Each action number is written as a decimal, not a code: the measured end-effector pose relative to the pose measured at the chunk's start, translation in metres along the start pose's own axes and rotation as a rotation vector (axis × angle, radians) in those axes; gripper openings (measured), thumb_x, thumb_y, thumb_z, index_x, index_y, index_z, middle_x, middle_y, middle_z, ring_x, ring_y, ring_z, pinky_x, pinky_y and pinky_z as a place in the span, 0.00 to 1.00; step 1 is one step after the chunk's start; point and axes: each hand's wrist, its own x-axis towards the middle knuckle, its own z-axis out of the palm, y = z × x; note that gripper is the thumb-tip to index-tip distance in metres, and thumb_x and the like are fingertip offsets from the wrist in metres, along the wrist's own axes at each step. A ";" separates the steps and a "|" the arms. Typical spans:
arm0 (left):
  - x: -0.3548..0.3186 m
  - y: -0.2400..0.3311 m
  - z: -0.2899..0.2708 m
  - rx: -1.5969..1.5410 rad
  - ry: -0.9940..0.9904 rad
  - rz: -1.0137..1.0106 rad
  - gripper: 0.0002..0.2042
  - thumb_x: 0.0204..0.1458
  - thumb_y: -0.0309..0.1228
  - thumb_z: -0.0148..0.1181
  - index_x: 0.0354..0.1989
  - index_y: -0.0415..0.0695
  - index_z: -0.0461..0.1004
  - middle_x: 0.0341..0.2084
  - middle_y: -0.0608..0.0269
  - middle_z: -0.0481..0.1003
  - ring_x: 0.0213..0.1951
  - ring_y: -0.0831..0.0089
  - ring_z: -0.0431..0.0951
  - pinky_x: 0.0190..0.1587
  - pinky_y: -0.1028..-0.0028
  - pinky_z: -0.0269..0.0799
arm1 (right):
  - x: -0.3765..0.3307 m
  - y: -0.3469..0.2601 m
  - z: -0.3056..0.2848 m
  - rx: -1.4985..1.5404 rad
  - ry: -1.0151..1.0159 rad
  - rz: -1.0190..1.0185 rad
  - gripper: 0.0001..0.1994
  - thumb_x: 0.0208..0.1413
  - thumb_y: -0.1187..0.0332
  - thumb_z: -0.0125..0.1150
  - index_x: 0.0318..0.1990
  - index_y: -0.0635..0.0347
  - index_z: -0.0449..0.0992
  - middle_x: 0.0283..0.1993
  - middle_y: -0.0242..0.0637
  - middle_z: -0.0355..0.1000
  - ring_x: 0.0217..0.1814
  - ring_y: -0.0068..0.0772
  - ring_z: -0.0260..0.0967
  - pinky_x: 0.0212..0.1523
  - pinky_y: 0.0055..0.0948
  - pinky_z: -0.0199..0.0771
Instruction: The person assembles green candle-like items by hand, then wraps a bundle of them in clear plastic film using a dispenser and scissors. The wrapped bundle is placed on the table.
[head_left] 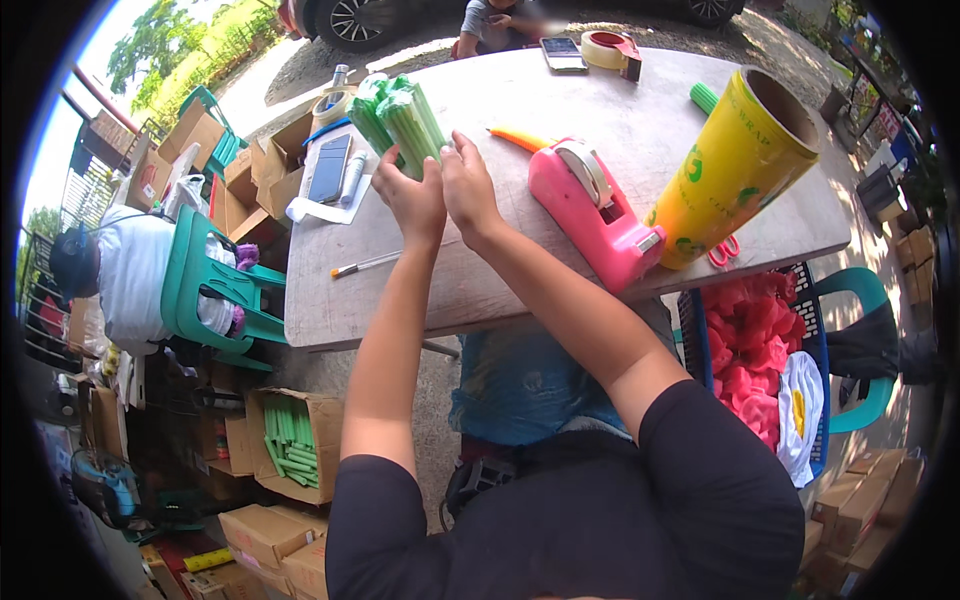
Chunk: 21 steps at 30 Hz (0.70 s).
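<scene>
Two bundles of slim green sticks [410, 120], wrapped in clear plastic, lean side by side above the table's far left part. My left hand [410, 198] grips their lower end from the left. My right hand [470, 188] presses against the same end from the right, its fingers pointing up along the bundles. The two thumbs almost meet, and the bundles' lowest ends are hidden behind my hands. Near my left wrist lies a thin brush-like tool [366, 264]. Right of my right hand are an orange pointed thing [520, 138] and a pink tape dispenser [600, 215].
On the table [480, 290] stand a big yellow film roll [725, 175], a phone [330, 168], another phone [564, 55] and a tape roll [603, 48]. A basket [822, 400] of red plastic is at right; a carton [330, 450] of green sticks is lower left. Someone [497, 28] sits beyond.
</scene>
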 end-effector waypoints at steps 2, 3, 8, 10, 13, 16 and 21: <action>-0.032 0.031 -0.015 -0.202 -0.042 0.041 0.24 0.58 0.34 0.57 0.60 0.38 0.60 0.56 0.42 0.57 0.61 0.52 0.59 0.65 0.58 0.53 | -0.057 -0.021 -0.025 0.023 -0.229 -0.100 0.27 0.65 0.63 0.47 0.66 0.72 0.57 0.65 0.59 0.58 0.69 0.52 0.56 0.68 0.37 0.55; -0.047 0.038 -0.017 -0.295 -0.084 0.034 0.21 0.62 0.35 0.50 0.60 0.39 0.60 0.56 0.45 0.57 0.61 0.55 0.59 0.66 0.59 0.51 | -0.088 -0.039 -0.039 -0.137 -0.239 -0.252 0.28 0.64 0.65 0.50 0.66 0.72 0.56 0.65 0.59 0.57 0.68 0.53 0.57 0.68 0.38 0.55; -0.142 0.100 -0.010 -0.609 -0.409 0.262 0.26 0.61 0.44 0.46 0.60 0.37 0.59 0.59 0.46 0.58 0.64 0.55 0.56 0.68 0.55 0.48 | -0.154 -0.081 -0.155 -0.455 -0.208 -0.886 0.32 0.54 0.69 0.62 0.66 0.64 0.58 0.63 0.55 0.59 0.66 0.53 0.58 0.67 0.45 0.57; -0.163 0.122 -0.004 -0.307 -0.518 0.448 0.34 0.52 0.35 0.60 0.65 0.40 0.52 0.65 0.43 0.52 0.68 0.46 0.51 0.69 0.50 0.47 | -0.148 -0.079 -0.219 -0.703 0.034 -1.227 0.37 0.52 0.70 0.64 0.67 0.62 0.52 0.66 0.56 0.53 0.68 0.50 0.55 0.66 0.46 0.59; -0.180 0.124 0.016 0.010 -0.641 0.589 0.42 0.49 0.31 0.65 0.69 0.41 0.44 0.69 0.46 0.46 0.71 0.40 0.42 0.71 0.49 0.42 | -0.138 -0.064 -0.275 -0.928 0.411 -0.923 0.50 0.47 0.70 0.71 0.71 0.59 0.39 0.70 0.56 0.43 0.70 0.51 0.50 0.66 0.49 0.60; -0.183 0.104 0.028 0.089 -0.530 0.682 0.42 0.51 0.30 0.65 0.69 0.41 0.43 0.70 0.47 0.46 0.72 0.40 0.40 0.71 0.49 0.42 | -0.123 -0.061 -0.295 -0.871 0.322 -0.583 0.62 0.47 0.67 0.75 0.74 0.53 0.22 0.73 0.59 0.41 0.69 0.55 0.54 0.66 0.52 0.58; -0.168 0.104 0.020 -0.037 -0.605 0.644 0.39 0.49 0.20 0.64 0.67 0.43 0.46 0.68 0.44 0.52 0.71 0.42 0.47 0.72 0.51 0.45 | -0.107 -0.052 -0.299 -0.815 0.139 -0.412 0.52 0.53 0.73 0.68 0.75 0.55 0.31 0.66 0.58 0.57 0.67 0.53 0.59 0.65 0.44 0.61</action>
